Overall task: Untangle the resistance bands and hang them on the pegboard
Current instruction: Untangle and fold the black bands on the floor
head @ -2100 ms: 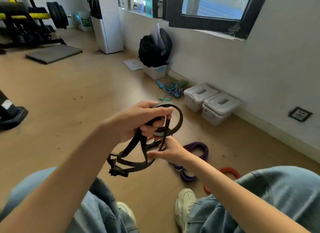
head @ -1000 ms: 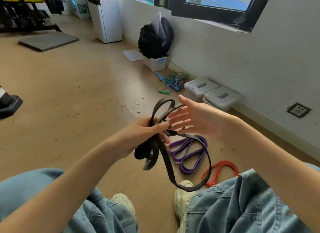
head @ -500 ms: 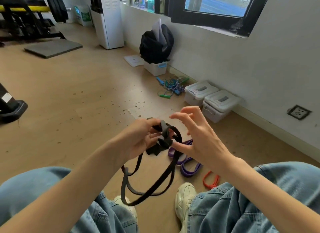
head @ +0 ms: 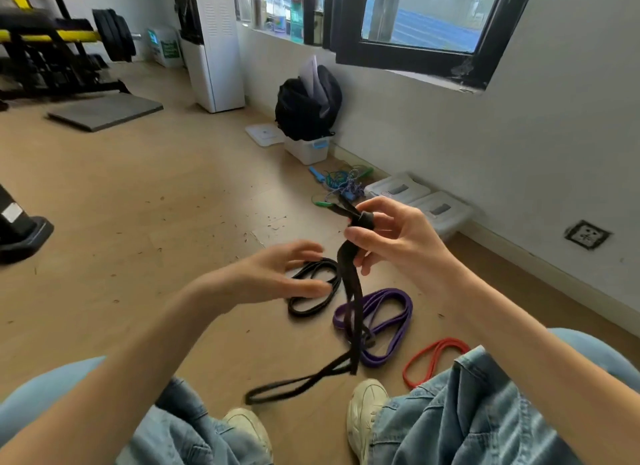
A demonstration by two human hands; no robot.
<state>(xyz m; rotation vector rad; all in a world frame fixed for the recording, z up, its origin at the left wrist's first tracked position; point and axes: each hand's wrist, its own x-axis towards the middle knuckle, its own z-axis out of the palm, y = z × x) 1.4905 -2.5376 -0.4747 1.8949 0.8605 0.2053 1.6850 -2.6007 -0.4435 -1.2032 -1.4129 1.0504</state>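
Two hands — right hand (head: 391, 236) pinching black band (head: 351, 291), left hand (head: 277, 277) released, white lidded bins (head: 419, 201) closed.

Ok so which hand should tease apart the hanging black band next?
Left. The left hand is open and free beside the black band, while the right hand pinches its top.

Rubber, wood and denim, mostly matt

We see matt black rubber in the held band (head: 349, 277), smooth purple (head: 384, 312) and red (head: 433, 359) rubber bands, a wood-look floor (head: 138, 205) with a dull sheen, faded denim jeans (head: 460, 416) and glossy white plastic boxes (head: 440, 210).
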